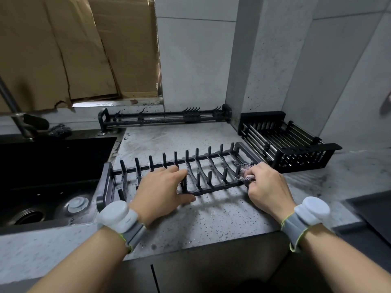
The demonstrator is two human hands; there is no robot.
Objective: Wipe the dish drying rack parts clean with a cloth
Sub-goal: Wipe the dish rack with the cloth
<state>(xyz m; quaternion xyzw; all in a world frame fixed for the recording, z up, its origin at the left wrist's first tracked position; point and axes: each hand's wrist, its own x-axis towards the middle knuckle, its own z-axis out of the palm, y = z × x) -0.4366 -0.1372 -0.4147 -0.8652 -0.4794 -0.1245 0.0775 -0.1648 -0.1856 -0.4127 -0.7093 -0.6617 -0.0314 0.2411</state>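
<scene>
A black plate rack [203,166] with rows of upright pegs lies flat on the speckled grey counter [211,212]. My left hand [163,189] rests on its middle, fingers on the bars and thumb against the front rail. My right hand [266,182] grips a bunched grey-pink cloth [244,173] against the rack's right front corner. A long black rail part [165,118] with hooks lies along the back wall. A black slatted basket part [285,144] sits at the back right.
A black sink [53,166] with a drain and a white stopper [77,205] lies to the left, a tap [19,121] behind it. Cardboard [74,49] leans on the wall. A dark hob edge [370,212] shows at the right.
</scene>
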